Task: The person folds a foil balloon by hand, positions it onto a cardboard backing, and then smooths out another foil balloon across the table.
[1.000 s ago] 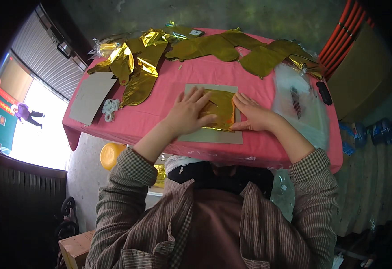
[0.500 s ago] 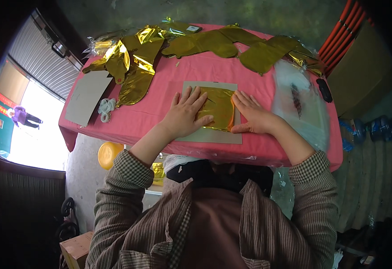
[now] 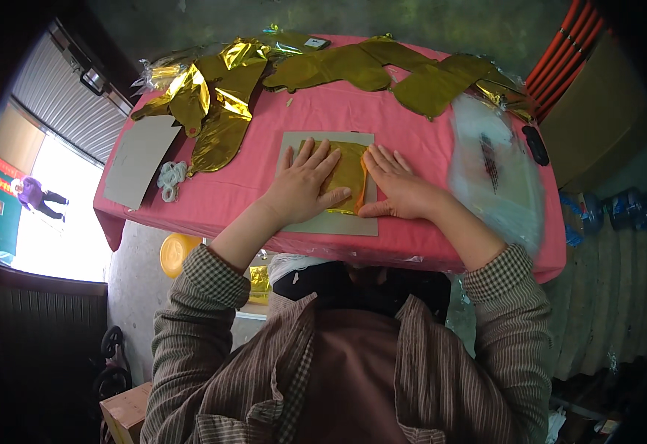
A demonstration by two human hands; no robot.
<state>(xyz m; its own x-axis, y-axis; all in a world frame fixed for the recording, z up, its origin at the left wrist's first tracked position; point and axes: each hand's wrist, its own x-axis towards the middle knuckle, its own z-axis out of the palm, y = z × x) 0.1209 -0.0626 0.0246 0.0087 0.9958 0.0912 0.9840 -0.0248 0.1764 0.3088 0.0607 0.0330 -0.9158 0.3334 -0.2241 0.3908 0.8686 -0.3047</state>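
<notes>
A folded gold foil balloon (image 3: 348, 169) lies on a grey cardboard sheet (image 3: 351, 226) near the front middle of the table. My left hand (image 3: 307, 181) rests flat on the foil's left part, with its fingers stretched out and the thumb apart. Along the right edge of the foil lies my right hand (image 3: 399, 186), palm down and fingers extended. An orange strip (image 3: 361, 186) shows at that edge, beside my right hand. Neither hand grips anything; what is under the palms is hidden.
Flat gold foil balloons (image 3: 331, 70) spread along the far side of the pink-covered table (image 3: 316, 111). At left are another grey cardboard sheet (image 3: 140, 163) and white cord loops (image 3: 169, 180). Clear plastic bags (image 3: 497, 177) and a black object (image 3: 535, 145) lie at right.
The cardboard sheet and the folded foil have shifted a little to the left. My right hand has moved left along with them; my left hand has moved only slightly.
</notes>
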